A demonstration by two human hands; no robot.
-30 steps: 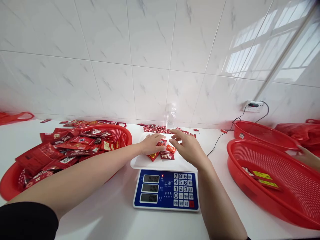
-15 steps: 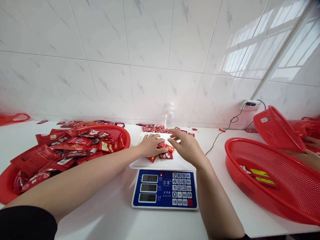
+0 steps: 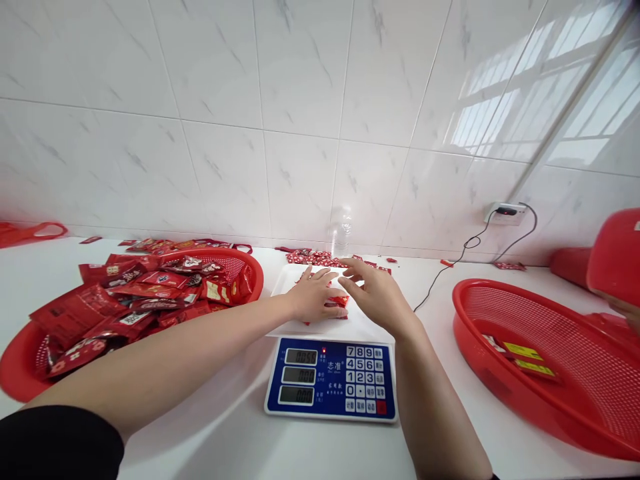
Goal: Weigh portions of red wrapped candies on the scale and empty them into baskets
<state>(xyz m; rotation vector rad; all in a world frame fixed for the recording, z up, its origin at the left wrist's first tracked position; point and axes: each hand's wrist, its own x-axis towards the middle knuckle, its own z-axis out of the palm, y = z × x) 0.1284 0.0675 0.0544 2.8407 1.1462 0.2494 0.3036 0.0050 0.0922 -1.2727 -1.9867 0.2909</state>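
Observation:
On the white pan of a blue-faced scale [image 3: 330,379] lie a few red packets [image 3: 340,308], partly hidden by my fingers. My left hand [image 3: 316,295] rests over these packets with its fingers spread. Just right of them, my right hand [image 3: 371,291] hovers at the pan's edge, fingers apart and curved, with nothing in it. At the left, a red basket [image 3: 257,270] is heaped with red packets.
A second red basket [image 3: 470,333] at the right holds a few packets. A person's hand holds a red container [image 3: 617,257] at the far right. Behind the scale stand a clear bottle [image 3: 342,233] and small red packets [image 3: 313,258]. A black cord [image 3: 443,268] runs from a wall socket.
My left hand has shifted slightly right and covers more of the packets. The scale's top number has changed. At the right, the person's red container has moved further right.

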